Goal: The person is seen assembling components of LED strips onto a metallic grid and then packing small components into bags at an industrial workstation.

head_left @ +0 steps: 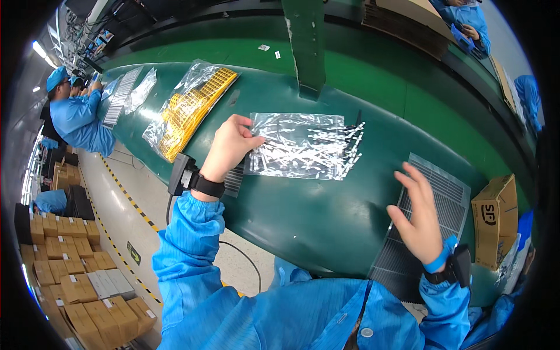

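Note:
A clear plastic bag [274,166] lies on the green table in front of me, with several thin black-and-white strips [326,153] inside. Some strip ends stick out past its right edge. My left hand [230,144] grips the bag's left edge between thumb and fingers. To the right, my right hand [419,219] is held with its fingers spread and nothing in them. It is over a flat sheet [402,262] of dark parallel strips, and I cannot tell whether it touches that sheet. Part of a similar striped sheet [234,179] shows beside my left wrist.
Yellow grid-like parts [195,108] in clear bags lie at the left on the table [303,221]. A green post [306,52] rises at the table's far edge. An open cardboard box [494,219] stands at the right. Stacked cartons [87,291] and a co-worker [79,114] are to the left.

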